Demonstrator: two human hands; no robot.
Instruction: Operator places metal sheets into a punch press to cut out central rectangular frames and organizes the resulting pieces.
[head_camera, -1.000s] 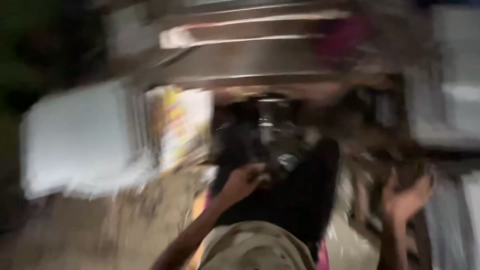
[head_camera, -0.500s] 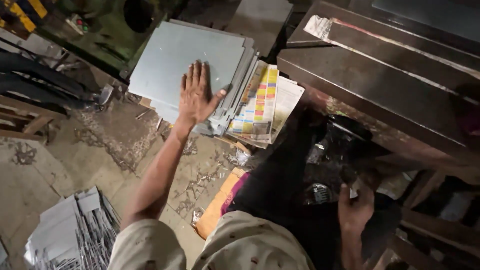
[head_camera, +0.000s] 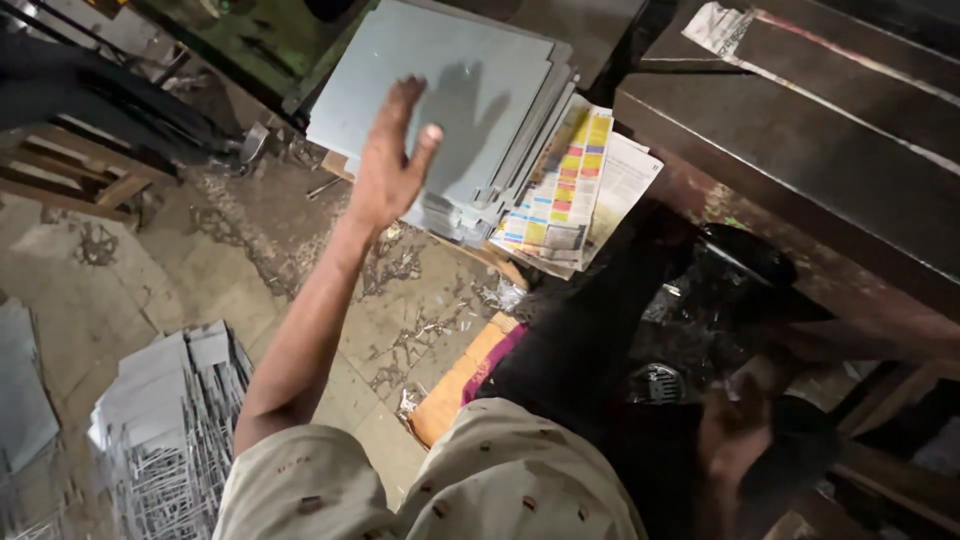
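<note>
Left hand (head_camera: 392, 160): open, fingers spread, held over the near edge of the stack of grey metal sheets (head_camera: 450, 100) in the upper centre of the frame. Whether the palm touches the top sheet or hangs just above it cannot be told; it grips nothing.

Right hand (head_camera: 738, 432): lower right of the frame, blurred and in deep shadow beside a dark machine part (head_camera: 735, 290). Whether it is open or closed cannot be told.

Stack of grey metal sheets: lies flat on the floor (head_camera: 200, 260), edges roughly squared but fanned out along the right side. A printed paper with coloured squares (head_camera: 565, 190) lies against that right side, partly tucked under the sheets.

Other findings: a second heap of pale cut metal pieces (head_camera: 165, 420) sits at the lower left, well apart from the stack. A heavy dark steel worktop (head_camera: 800, 130) fills the upper right. Metal scraps litter the floor between.

Progress, as judged: no sheet is lifted or separated from the stack; the top sheet lies in place. Taking hold of a sheet is not yet done.
</note>
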